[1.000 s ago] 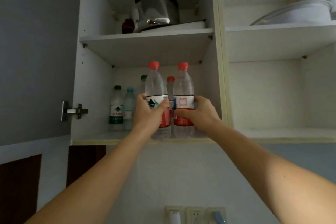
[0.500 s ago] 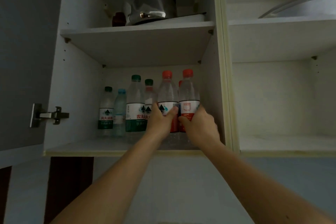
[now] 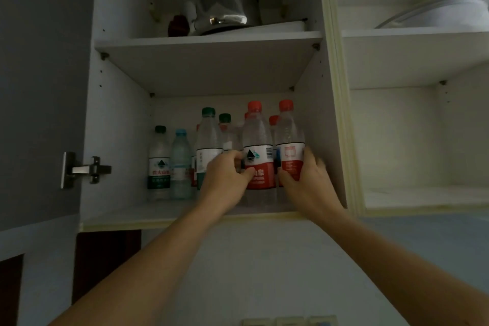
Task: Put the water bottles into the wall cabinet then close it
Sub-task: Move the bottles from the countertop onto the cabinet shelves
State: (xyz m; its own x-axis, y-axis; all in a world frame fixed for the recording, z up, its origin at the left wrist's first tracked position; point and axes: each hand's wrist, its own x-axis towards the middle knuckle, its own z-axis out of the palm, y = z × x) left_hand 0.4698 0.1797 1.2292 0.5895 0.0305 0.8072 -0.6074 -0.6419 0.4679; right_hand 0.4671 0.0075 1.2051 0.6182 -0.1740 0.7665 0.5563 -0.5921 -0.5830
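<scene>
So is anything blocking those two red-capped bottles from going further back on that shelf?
Yes. The left hand and right hand hold two red-capped bottles near the lower shelf's front. Directly behind them stand more red-capped bottles, and green-capped bottles crowd the left side. How much room is left behind cannot be seen.

Wall cabinet [image 3: 87, 103] open; door [image 3: 39, 87] swung left. Lower shelf [image 3: 137, 216]: left hand [image 3: 225, 177] grips red-label bottle [image 3: 258, 151]; right hand [image 3: 304, 180] grips second red-label bottle [image 3: 289, 145] just to its right, near the side wall. Both upright. Green-capped bottles [image 3: 209, 140] and a blue-capped bottle [image 3: 181, 164] stand left. Steel kettle [image 3: 225, 5] on the upper shelf.
</scene>
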